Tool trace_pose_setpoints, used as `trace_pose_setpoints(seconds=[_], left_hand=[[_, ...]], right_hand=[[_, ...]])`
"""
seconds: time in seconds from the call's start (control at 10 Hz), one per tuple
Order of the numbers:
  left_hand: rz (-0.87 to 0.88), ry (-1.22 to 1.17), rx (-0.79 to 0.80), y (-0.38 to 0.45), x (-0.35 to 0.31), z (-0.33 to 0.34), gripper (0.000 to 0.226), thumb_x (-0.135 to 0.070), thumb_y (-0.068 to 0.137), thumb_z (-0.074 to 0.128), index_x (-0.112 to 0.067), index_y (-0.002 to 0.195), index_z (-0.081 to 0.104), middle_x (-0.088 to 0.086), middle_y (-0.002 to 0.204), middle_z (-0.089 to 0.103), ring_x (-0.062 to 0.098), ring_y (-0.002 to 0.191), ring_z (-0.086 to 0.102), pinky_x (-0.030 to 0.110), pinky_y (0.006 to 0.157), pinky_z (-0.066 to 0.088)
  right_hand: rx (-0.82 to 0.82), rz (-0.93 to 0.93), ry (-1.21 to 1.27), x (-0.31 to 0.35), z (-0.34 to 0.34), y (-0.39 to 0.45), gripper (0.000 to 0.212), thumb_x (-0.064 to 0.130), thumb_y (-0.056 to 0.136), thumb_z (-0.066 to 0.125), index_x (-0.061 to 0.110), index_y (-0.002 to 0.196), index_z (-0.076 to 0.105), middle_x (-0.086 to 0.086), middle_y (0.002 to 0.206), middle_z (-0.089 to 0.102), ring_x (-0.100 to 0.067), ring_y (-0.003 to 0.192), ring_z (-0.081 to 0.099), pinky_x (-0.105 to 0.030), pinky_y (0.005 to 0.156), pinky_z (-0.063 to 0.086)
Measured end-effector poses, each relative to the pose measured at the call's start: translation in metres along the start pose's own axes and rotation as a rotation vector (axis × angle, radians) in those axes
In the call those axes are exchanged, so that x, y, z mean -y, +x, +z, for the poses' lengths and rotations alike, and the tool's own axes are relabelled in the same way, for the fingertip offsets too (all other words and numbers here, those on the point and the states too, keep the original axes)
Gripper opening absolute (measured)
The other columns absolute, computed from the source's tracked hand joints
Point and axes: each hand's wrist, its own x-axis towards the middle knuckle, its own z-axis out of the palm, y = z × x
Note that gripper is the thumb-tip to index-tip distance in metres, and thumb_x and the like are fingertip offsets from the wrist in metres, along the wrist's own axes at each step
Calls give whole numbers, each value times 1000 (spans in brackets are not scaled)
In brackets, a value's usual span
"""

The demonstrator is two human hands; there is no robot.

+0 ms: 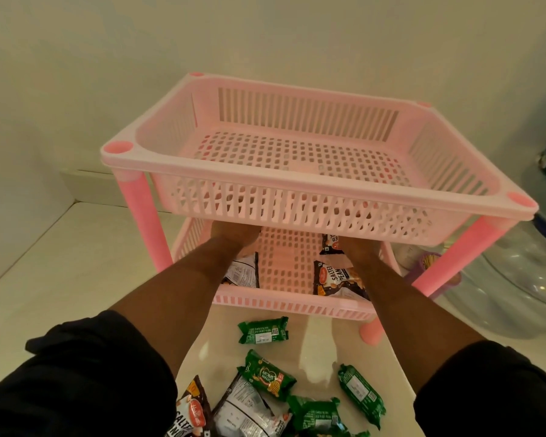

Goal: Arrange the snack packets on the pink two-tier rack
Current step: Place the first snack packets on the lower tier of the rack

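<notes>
The pink two-tier rack (297,179) stands on a pale counter, and nothing lies in its upper basket. Both my arms reach into the lower tier (292,305). My left hand (234,233) and my right hand (355,246) are partly hidden behind the upper basket's front wall, fingers out of sight. In the lower tier a dark salted-peanut packet (336,279) lies at the right by my right wrist. A second one (330,244) sits behind it. A third, back side up (243,272), lies under my left forearm. Green biscuit packets (263,330) (267,375) (361,395) lie on the counter in front.
More packets lie at the near edge: a peanut packet (193,408), a white-backed one (243,414), a green one (316,414). A purple object (429,266) and a clear plastic container (517,279) stand right of the rack. The wall is close behind.
</notes>
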Motion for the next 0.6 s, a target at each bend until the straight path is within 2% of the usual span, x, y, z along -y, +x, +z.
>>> trace_pose_setpoints(seconds=[0.1, 0.2, 0.3, 0.4, 0.5, 0.6], left_hand=[[-15, -30, -69, 1, -2, -3, 14, -39, 96, 49, -31, 98, 61, -6, 103, 67, 20, 101, 65, 36, 79, 53], [-32, -9, -2, -6, 2, -7, 27, -33, 97, 48, -27, 121, 59, -1, 128, 62, 27, 116, 60, 45, 94, 53], [-65, -24, -32, -15, 1, -12, 34, -29, 97, 49, -26, 130, 55, 1, 135, 58, 28, 122, 57, 42, 96, 51], [-48, 50, -135, -33, -3, -19, 35, -28, 95, 53, -22, 130, 55, 2, 140, 52, 27, 127, 50, 36, 93, 47], [-23, -58, -243, -54, -6, -25, 51, -25, 92, 59, -19, 141, 44, 6, 150, 39, 29, 133, 39, 39, 95, 44], [62, -98, -360, -92, -16, -32, 52, -21, 89, 58, -14, 139, 43, 11, 141, 43, 32, 124, 41, 45, 92, 44]], right_hand=[[-5, -101, -12, -4, -5, -5, 12, 24, 94, 60, 24, 83, 54, 7, 88, 57, -23, 96, 58, -36, 82, 52], [-101, -253, -96, 3, -10, -17, 15, 24, 98, 53, 15, 108, 60, 0, 106, 61, -27, 113, 60, -40, 97, 49], [-191, -337, -145, 7, -14, -33, 23, 24, 99, 50, 13, 117, 61, -2, 117, 65, -25, 116, 59, -32, 96, 46], [-195, -347, -34, 8, -22, -57, 32, 24, 94, 55, 16, 124, 60, -4, 125, 65, -26, 118, 59, -29, 94, 43], [-239, -437, -68, 4, -27, -75, 26, 19, 90, 59, 17, 116, 63, -4, 117, 68, -27, 111, 61, -34, 95, 48], [-243, -563, -191, -4, -33, -102, 10, 15, 89, 58, 12, 97, 63, -7, 98, 65, -28, 94, 60, -44, 81, 50]])
